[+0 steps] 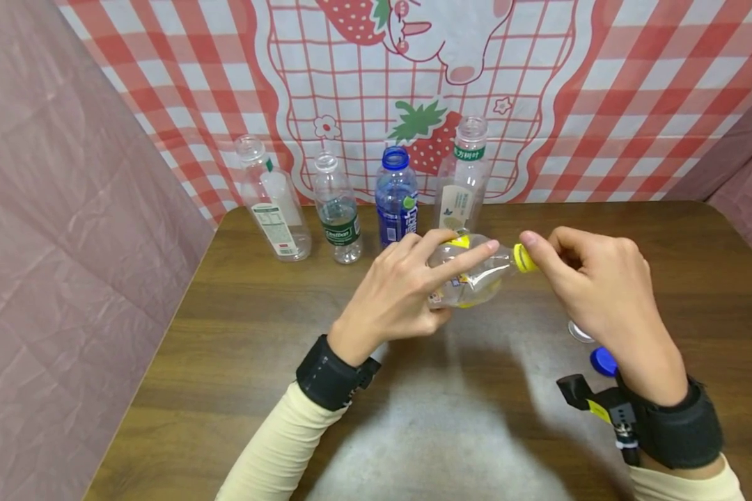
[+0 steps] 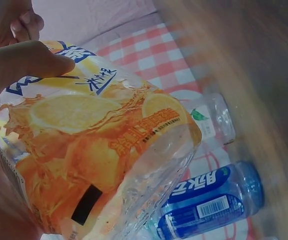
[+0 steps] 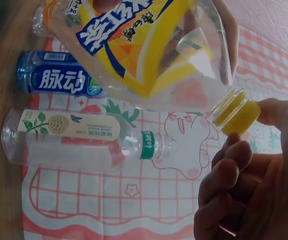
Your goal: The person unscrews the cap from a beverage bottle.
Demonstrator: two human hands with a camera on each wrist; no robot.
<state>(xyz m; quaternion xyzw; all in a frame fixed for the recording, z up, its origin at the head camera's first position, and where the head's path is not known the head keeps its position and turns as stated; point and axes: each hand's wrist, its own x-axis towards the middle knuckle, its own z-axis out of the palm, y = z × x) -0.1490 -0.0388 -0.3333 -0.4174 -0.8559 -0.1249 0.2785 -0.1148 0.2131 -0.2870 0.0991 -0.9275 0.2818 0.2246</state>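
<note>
My left hand [image 1: 401, 285] grips a clear plastic bottle [image 1: 476, 278] around its body. The bottle lies tilted on its side above the table, neck to the right. Its orange and yellow label [image 2: 88, 135] with lemon slices fills the left wrist view. On the neck sits a yellow cap [image 1: 523, 258]. My right hand [image 1: 601, 285] pinches this cap [image 3: 241, 117] between thumb and fingertips. Behind the held bottle stands a blue-labelled bottle [image 1: 396, 195], partly hidden. To its right is a tall clear bottle [image 1: 464, 174] with a green neck band.
Two more uncapped bottles, one with a white label [image 1: 276, 209] and one with a green label [image 1: 338, 216], stand at the back left. A blue cap [image 1: 604, 362] and a pale round cap [image 1: 579, 332] lie near my right wrist. A checked cloth [image 1: 194, 90] hangs behind the wooden table [image 1: 225, 334].
</note>
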